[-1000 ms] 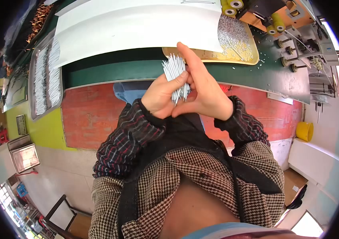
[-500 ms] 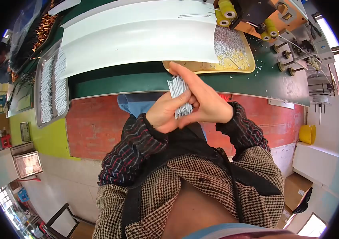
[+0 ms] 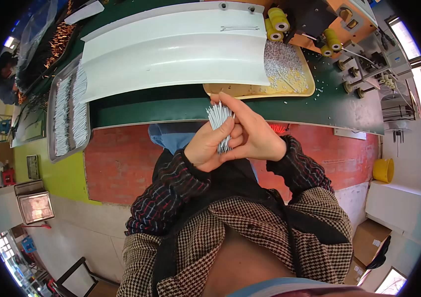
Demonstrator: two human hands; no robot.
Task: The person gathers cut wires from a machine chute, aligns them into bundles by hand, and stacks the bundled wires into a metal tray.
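Both hands, left hand (image 3: 209, 144) and right hand (image 3: 254, 134), grip wire bundle (image 3: 220, 123) (long axis upright, ends toward bench (image 3: 319, 101)). Yellow tray (image 3: 250, 90) holds white bits; metal tray (image 3: 70, 109) holds wire rows.

A factory workshop: wire-feeding machine (image 3: 349, 34), green workbench (image 3: 319, 99), tray of cut wires (image 3: 69, 111)

1. Big white curved sheet (image 3: 171, 47) lies across the green worktop (image 3: 329, 99).
2. Yellowish tray (image 3: 289, 74) full of tiny white bits sits just right of it, partly tucked under its edge.
3. Metal tray (image 3: 69, 116) of white sticks on the left end.
4. Yellow spools (image 3: 279, 20) on the machine at the back.
5. Yellow bucket (image 3: 382, 170) down on the right.
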